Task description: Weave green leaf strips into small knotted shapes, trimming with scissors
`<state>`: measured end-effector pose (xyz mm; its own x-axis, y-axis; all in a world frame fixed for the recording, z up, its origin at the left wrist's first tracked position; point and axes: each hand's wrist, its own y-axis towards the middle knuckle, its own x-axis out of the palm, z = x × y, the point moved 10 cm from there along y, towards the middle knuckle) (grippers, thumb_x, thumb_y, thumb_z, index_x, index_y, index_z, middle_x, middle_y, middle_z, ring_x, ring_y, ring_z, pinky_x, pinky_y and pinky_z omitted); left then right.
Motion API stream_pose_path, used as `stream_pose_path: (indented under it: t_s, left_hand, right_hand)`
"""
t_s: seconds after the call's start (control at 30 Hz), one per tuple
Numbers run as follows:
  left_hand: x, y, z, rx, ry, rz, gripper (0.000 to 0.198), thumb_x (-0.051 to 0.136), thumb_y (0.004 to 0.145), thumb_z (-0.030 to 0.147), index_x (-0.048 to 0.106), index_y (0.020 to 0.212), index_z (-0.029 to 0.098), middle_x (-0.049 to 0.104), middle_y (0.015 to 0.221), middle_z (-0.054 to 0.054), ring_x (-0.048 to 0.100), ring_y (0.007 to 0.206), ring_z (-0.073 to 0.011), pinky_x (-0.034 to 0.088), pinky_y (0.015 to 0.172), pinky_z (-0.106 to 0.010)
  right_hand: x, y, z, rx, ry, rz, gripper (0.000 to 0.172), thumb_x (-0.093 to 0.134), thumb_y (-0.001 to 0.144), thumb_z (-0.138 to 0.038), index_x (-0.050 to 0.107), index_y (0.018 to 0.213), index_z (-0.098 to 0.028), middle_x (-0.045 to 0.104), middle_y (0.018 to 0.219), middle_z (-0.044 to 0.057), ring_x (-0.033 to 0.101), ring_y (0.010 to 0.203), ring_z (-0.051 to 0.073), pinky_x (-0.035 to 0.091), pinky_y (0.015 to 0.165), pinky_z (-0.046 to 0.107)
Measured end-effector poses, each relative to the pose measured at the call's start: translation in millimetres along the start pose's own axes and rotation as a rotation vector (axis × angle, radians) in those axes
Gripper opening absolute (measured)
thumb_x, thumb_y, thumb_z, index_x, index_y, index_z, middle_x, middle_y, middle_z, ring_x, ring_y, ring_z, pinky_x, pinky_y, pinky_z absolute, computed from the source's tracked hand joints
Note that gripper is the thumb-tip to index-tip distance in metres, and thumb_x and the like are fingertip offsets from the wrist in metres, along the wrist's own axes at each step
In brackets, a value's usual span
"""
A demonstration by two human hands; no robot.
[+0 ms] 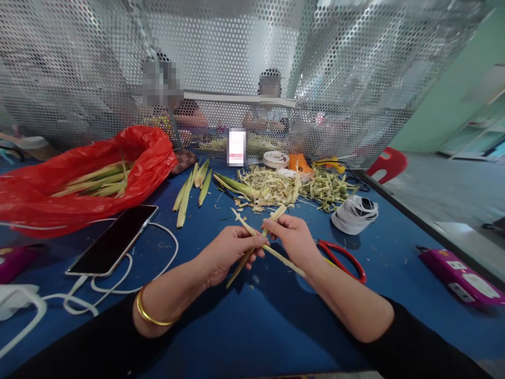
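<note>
My left hand [231, 247] pinches two crossed pale-green plant strips between thumb and fingers. One strip [286, 259] slants from the upper left down past my right wrist. The other strip [235, 275] runs from below my left hand up to a broader pale end [278, 211]. That upper part is gripped by the thumb and fingers of my right hand [294, 237]. Both hands are close together above the blue table [236, 337]. Just beyond lie a heap of pale shreds [272, 184] and several loose leaf pieces [185, 202].
A red plastic bag [152, 150] of long stalks and a cabled phone [114, 239] lie left. To the right are a greener heap [329, 189], a white wound roll [351, 218], a red-handled tool [347, 258] and a purple box [460, 273]. Perforated metal sheeting [221, 37] stands behind.
</note>
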<state>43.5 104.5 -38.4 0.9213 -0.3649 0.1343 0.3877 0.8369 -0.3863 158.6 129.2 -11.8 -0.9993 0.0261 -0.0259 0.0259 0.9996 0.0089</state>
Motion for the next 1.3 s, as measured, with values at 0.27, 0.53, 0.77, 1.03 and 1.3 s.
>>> stream_pose_path:
  t_s: [0.27,0.53,0.77,1.03,1.3]
  left_hand:
    - [-1.0,2.5,-3.8,-0.023,-0.134,-0.013,0.029,0.062,0.076,0.042,0.068,0.081,0.014,0.066,0.074,-0.005,0.053,0.053,-0.0085,0.041,0.047,-0.019]
    - [-6.0,1.7,5.2,0.096,0.101,0.069,0.028,0.068,0.070,0.035,0.067,0.086,0.012,0.065,0.067,-0.003,0.044,0.045,-0.0065,0.029,0.041,-0.018]
    - [0.8,-3.9,11.7,0.132,0.236,0.073,0.027,0.061,0.074,0.037,0.067,0.064,0.013,0.055,0.051,0.002,0.031,0.041,-0.0053,0.020,0.042,-0.021]
    - [6.2,-3.2,7.4,0.126,0.383,0.031,0.035,0.060,0.074,0.042,0.065,0.052,0.015,0.041,0.037,0.005,0.029,0.037,-0.0065,0.018,0.042,-0.023]
    - [3.4,-0.2,3.6,0.088,0.151,0.009,0.032,0.066,0.072,0.043,0.064,0.056,0.015,0.050,0.048,0.004,0.038,0.042,-0.0067,0.026,0.042,-0.020]
  right_hand:
    - [5.6,1.4,-6.7,0.039,0.109,-0.098,0.026,0.068,0.070,-0.041,0.068,0.072,-0.016,0.058,0.059,-0.001,0.052,0.057,0.012,0.042,0.060,0.027]
    - [-13.9,4.9,-15.9,-0.094,-0.047,0.066,0.020,0.067,0.069,-0.033,0.067,0.080,-0.016,0.059,0.067,0.000,0.051,0.064,0.013,0.042,0.063,0.027]
    - [14.1,-5.5,-44.2,-0.370,-0.511,-0.175,0.009,0.064,0.076,-0.026,0.069,0.072,-0.020,0.065,0.078,0.002,0.059,0.075,0.016,0.043,0.071,0.029]
    - [17.9,-13.8,-46.3,-0.423,-0.472,-0.092,0.018,0.063,0.073,-0.017,0.059,0.056,-0.019,0.057,0.062,-0.001,0.054,0.062,0.013,0.041,0.061,0.026]
    - [10.6,-21.3,-63.9,-0.638,-0.555,0.003,0.007,0.062,0.079,-0.021,0.066,0.072,-0.022,0.067,0.083,0.003,0.059,0.090,0.020,0.041,0.088,0.035]
